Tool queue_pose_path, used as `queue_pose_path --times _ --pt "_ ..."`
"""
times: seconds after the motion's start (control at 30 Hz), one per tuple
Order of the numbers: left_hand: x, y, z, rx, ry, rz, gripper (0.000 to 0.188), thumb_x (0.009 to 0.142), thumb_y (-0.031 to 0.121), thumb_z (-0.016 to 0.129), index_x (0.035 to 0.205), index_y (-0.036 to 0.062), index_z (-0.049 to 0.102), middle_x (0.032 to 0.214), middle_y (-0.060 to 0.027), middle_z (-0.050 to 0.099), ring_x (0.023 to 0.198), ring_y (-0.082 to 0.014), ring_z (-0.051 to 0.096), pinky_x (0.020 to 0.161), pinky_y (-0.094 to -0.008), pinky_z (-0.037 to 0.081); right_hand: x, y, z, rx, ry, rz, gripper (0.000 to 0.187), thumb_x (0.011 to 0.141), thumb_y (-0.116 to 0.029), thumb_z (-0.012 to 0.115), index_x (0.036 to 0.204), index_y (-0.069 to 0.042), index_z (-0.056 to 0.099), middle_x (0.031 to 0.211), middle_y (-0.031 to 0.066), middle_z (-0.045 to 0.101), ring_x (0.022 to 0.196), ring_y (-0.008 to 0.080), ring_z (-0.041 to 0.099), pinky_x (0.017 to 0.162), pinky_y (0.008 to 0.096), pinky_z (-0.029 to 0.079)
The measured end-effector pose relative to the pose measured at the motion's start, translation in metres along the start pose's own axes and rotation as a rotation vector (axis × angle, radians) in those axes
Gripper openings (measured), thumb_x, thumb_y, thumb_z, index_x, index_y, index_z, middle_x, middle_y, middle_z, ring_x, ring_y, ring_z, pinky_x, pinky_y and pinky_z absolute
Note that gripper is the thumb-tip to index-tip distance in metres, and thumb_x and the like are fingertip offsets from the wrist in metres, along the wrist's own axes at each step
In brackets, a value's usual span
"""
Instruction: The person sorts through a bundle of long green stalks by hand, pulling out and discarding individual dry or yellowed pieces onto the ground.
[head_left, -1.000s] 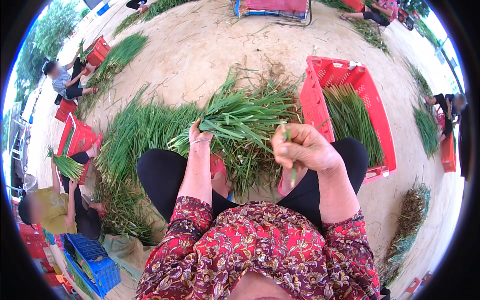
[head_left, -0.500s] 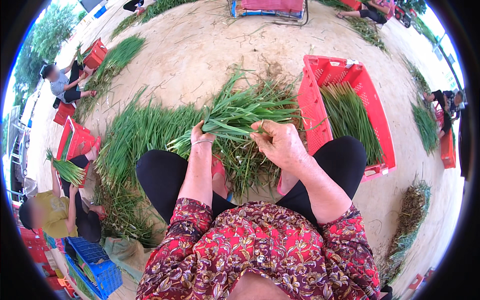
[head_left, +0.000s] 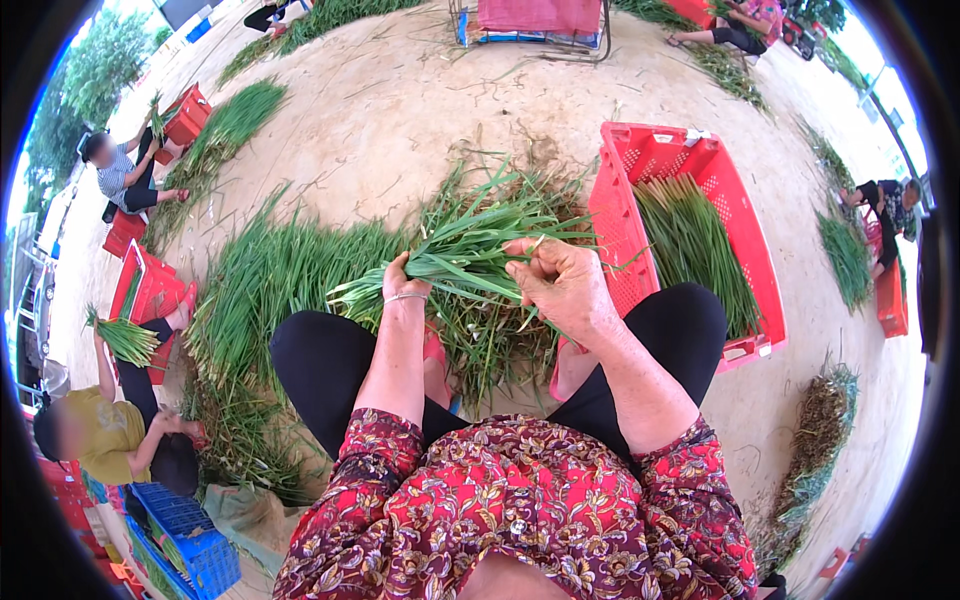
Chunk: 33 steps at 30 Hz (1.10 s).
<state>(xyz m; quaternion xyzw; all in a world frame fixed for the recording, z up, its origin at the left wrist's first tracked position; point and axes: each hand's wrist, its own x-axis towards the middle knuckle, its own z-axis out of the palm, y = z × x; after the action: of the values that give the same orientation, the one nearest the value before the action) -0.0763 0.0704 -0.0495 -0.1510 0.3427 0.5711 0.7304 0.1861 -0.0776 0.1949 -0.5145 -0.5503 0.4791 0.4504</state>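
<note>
My left hand (head_left: 402,278) is wrapped round a bunch of garlic chives (head_left: 465,248), its pale stem ends poking out to the left and its green leaves fanning to the right. At the leafy side, my right hand (head_left: 562,285) has thumb and forefinger pinched together on some chive leaves; exactly how many is hidden. Beneath the bunch lies a heap of loose leaves and trimmings (head_left: 490,345). To the left a thick row of chives (head_left: 290,270) spreads on the ground. A red crate (head_left: 742,235) stands right of my right hand, with chives (head_left: 695,245) laid in it.
My knees flank the heap, with pink footwear (head_left: 571,370) below. At the left, a person in a yellow top (head_left: 110,430) sits by a red crate (head_left: 150,290); blue crates (head_left: 205,550) stand nearby. Farther workers sit around the pale ground. A pile of withered leaves (head_left: 815,450) lies right.
My right hand stays at the leaves, its fingers slightly shifted, while my left keeps its hold. The view has tilted a little. The person in yellow has lowered one hand from their bunch.
</note>
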Motion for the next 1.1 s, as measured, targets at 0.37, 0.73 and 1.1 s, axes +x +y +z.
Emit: queue_pose_path --times 0.37,0.73,1.1 --pt "0.005 -0.005 0.000 0.022 0.013 -0.014 0.026 0.094 0.020 0.043 0.100 0.0018 0.061 0.101 -0.0170 0.067 0.093 -0.0366 0.064 0.087 -0.0562 0.049 0.012 0.029 0.001 -0.287 0.133 -0.345 0.028 0.079 -0.008 0.074 0.104 0.001 0.066 0.051 0.0047 0.050 0.046 0.0090 0.044 0.050 0.0258 0.042" --pt "-0.005 -0.012 0.007 0.064 0.101 0.041 0.024 0.095 0.019 0.044 0.097 0.0032 0.062 0.098 -0.0144 0.068 0.091 -0.0340 0.064 0.085 -0.0536 0.050 0.008 0.016 0.004 -0.248 0.094 -0.219 0.008 0.080 -0.006 0.070 0.086 -0.003 0.066 0.051 0.0043 0.047 0.046 0.0080 0.040 0.047 0.0271 0.038" --pt "-0.002 -0.010 0.004 0.048 0.110 0.070 0.029 0.096 0.019 0.041 0.110 -0.0015 0.057 0.112 -0.0201 0.063 0.103 -0.0377 0.061 0.095 -0.0564 0.046 0.011 0.020 0.006 -0.184 0.039 -0.141 0.014 0.082 -0.007 0.075 0.090 -0.001 0.065 0.055 -0.0030 0.048 0.053 0.0027 0.049 0.050 0.0236 0.043"
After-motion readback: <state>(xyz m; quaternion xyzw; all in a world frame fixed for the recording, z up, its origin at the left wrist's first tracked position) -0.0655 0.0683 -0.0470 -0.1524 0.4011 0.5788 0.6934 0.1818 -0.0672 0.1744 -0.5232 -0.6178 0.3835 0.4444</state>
